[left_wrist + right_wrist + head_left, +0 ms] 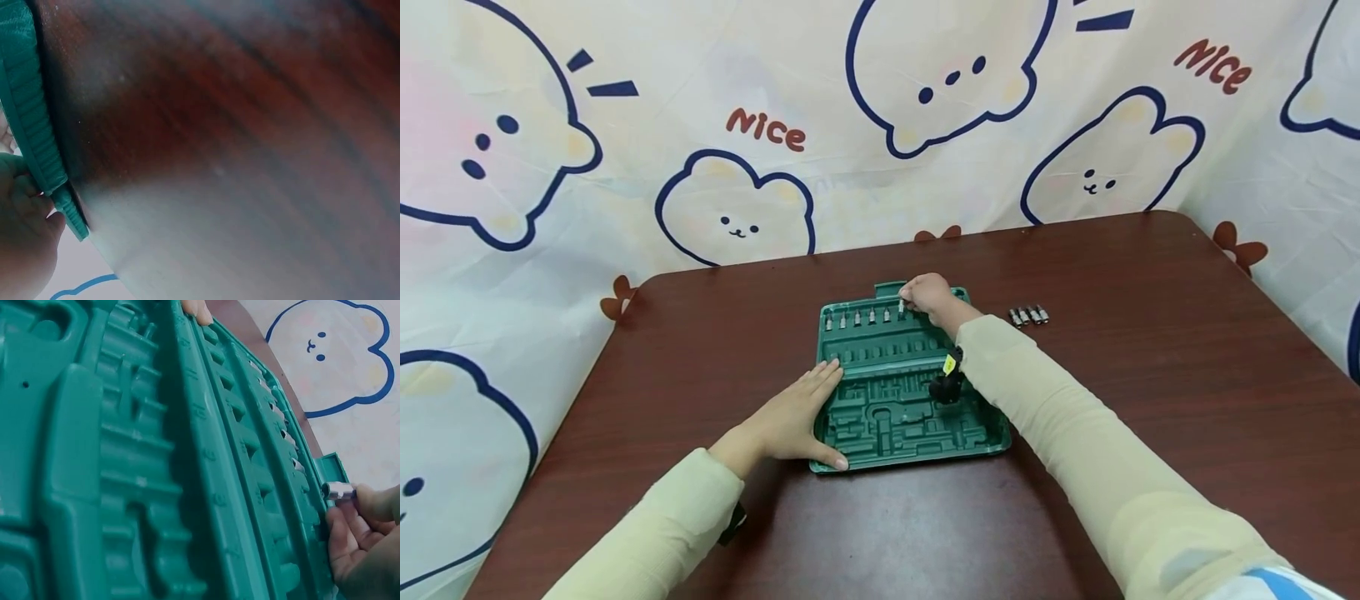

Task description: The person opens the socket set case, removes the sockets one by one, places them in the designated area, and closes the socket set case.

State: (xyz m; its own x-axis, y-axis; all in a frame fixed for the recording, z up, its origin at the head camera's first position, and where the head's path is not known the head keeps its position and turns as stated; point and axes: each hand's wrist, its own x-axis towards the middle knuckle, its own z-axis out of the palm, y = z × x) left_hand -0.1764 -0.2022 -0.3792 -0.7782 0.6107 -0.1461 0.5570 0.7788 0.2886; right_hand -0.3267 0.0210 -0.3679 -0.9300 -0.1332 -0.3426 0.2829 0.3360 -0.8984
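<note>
Green and bumpy, our flat plastic case (917,435) lies on the dark brown table (1150,350) in front of us. With our right hand (929,298), we pinch a small, round, silver metal socket (339,490) between thumb and fingers. It is up by the case's far edge, just past the right end of a row of five silver metal sockets (857,318); we cannot tell if it touches the case. Our left hand (797,417) is spread out on the case's left side. Four loose silver metal sockets (1023,316) lie side by side on the table, right of the case. Pale yellow sleeves (655,525) cover our arms.
</note>
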